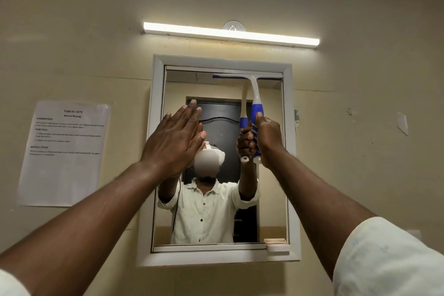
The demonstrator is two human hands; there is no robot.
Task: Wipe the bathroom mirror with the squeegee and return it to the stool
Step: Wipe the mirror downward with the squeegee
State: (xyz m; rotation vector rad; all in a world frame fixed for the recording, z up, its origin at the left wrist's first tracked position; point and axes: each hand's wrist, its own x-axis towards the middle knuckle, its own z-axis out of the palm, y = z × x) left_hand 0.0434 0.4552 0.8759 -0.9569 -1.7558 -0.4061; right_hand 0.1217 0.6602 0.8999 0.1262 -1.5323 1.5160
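Beige bathroom wall (360,19), lit tube light (230,33) above. White-framed mirror (216,228) dead ahead, both my arms raised to it. Printed task sheet (64,151) taped to the wall left of the frame. Stool not in view.

Left hand (173,137): flat, fingers together and straight, holding nothing. Palm faces the glass at mid-height on the mirror's left half; looks pressed to it or just off it, can't tell which.

Right hand (268,138): grip fully closed around the blue ribbed lower part of the squeegee (256,103) handle, thumb up along it. White butt end pokes out below my fist.

Key geometry: handle runs near vertical, straight up from my right grip, curving at the neck into the blade. Blade long axis is horizontal, lying across the right half of the glass right at the top edge, just under the frame. So the working edge is directly above my grip, and the unwiped run is straight down towards me.

My read: top of a stroke, next pull is down the right half. Left half needs its own pass, and my left hand is in the way of it. Risk: blade tilting off the glass if my wrist rolls during the pull.
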